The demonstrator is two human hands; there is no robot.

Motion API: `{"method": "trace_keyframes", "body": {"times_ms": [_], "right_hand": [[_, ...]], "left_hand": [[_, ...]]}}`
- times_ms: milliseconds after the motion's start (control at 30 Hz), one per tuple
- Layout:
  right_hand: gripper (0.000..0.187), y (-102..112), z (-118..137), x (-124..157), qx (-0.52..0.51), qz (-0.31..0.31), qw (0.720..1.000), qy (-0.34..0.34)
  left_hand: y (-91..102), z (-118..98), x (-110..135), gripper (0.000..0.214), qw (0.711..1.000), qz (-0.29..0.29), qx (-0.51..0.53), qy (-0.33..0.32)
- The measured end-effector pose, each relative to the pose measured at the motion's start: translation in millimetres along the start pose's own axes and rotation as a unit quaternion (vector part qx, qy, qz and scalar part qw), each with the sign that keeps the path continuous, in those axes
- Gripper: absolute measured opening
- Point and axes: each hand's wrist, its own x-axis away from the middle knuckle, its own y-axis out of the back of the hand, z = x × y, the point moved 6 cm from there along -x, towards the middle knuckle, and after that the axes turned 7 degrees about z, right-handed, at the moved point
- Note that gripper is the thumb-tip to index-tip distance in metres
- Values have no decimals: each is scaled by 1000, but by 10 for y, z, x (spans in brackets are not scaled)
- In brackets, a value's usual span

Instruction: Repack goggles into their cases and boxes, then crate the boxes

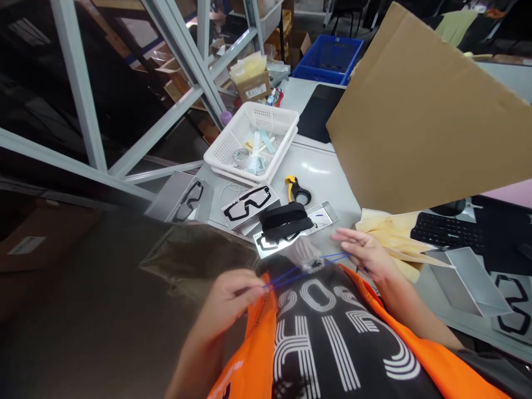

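Observation:
My left hand (233,293) is closed in a pinch on the left end of a thin blue drawstring (286,274). My right hand (366,252) holds the other end, fingers partly curled round it. Between them the cord runs through the gathered mouth of a small grey pouch (306,256), held just above my black shirt and orange vest. Beyond the pouch a black goggle case (285,219) rests on an open silver box (324,213).
Silver boxes printed with goggle outlines (248,204) lie on the white table (324,172). A white basket (253,138) holds tape rolls; a yellow-black cutter (296,189) lies near it. A large cardboard sheet (428,111), black keyboard (449,231), blue crate (328,58) and grey shelf frame (183,83) surround them.

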Motion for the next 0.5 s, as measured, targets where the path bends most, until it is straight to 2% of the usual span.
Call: {"method": "trace_keyframes", "body": {"times_ms": [100,167,267,333,400,500], "right_hand": [[50,213,-21,76,-128,-67,989,-37],[49,215,-45,94,-156,-67,984,-55],[44,128,-98,74,-156,-41,984,-76],[39,76,-111,56,-173,-39,981,-73],[35,28,-91,53,-207,-50,975,-58],[25,-69,21,63,-192,-57,980,-1]], "left_hand": [[179,121,164,25,997,-46,59,11],[204,110,201,24,995,-60,76,-39],[61,-100,81,26,978,-39,131,-156],[-172,-350,-116,26,957,37,180,-225],[-537,-655,-323,18,923,201,182,-273],[-986,-971,-567,11,884,348,168,-265]]}}
